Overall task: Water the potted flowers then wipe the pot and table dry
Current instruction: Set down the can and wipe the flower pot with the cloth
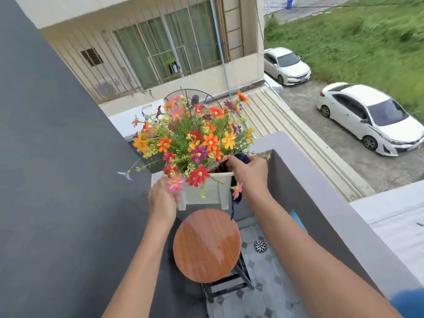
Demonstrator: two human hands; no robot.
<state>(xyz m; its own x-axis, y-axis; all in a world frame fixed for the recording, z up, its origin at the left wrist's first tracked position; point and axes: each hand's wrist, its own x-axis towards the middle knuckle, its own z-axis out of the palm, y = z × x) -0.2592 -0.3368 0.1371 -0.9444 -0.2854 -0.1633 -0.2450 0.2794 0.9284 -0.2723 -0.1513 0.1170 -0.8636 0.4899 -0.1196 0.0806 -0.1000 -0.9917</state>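
Observation:
A white square pot [207, 191] full of orange, red, pink and yellow flowers [195, 136] hangs in the air above a round wooden table [206, 245]. My left hand [161, 198] grips the pot's left side. My right hand [249, 173] holds the pot's right rim together with a dark blue cloth [235, 200], whose end dangles down beside the pot. The tabletop shows a wet sheen on its right half.
I stand on a narrow balcony with a dark wall on the left and a grey parapet [321, 203] on the right. The tiled floor has a metal drain [260, 246]. Below lie a corrugated roof, a satellite dish and two white cars.

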